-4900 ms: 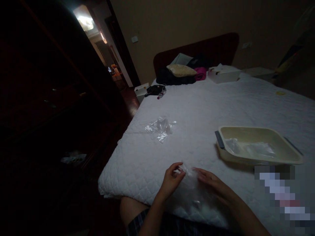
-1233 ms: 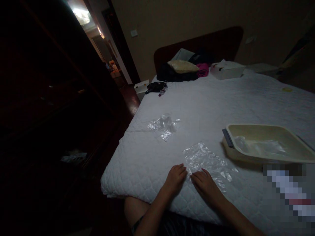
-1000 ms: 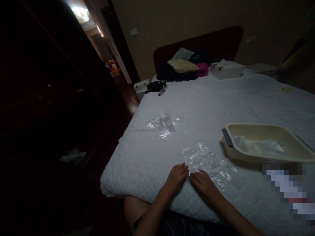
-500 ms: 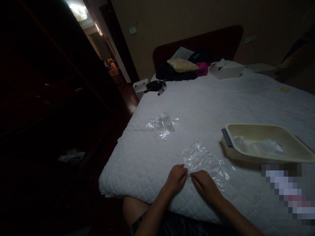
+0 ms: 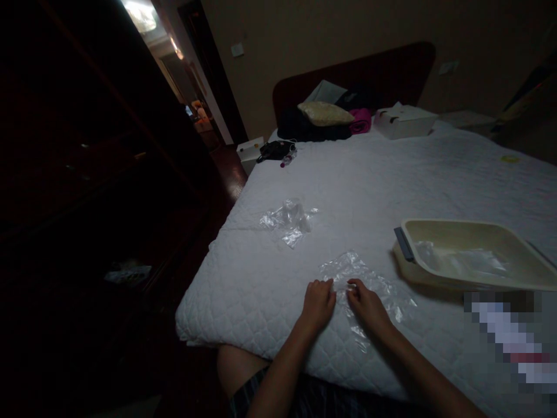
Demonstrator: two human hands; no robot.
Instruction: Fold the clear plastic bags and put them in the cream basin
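A crinkled clear plastic bag (image 5: 383, 287) lies on the white quilted bed cover (image 5: 243, 302) near the front edge. My left hand (image 5: 319, 302) is closed at the bag's left edge, its fingertips pinching the film. Just to the right, my right hand (image 5: 368, 302) is also closed, thumb and fingers on the same film, with part of the bag showing below and beside it. A small gap separates the two hands. Another crumpled clear plastic bag (image 5: 291, 220) rests farther back on the bed, apart from both hands.
A cream plastic basin (image 5: 461, 226) with grey handles stands at right, clear plastic packets (image 5: 478, 261) inside. Toward the headboard are a white box (image 5: 407, 122), a pillow (image 5: 326, 114), dark clothing, a black bag (image 5: 276, 151) and a bottle (image 5: 288, 158). A blurred patch covers the lower right.
Both hands have moved forward and slightly right, over the plastic bag. The near part of the film has shifted and now hangs below my right hand.
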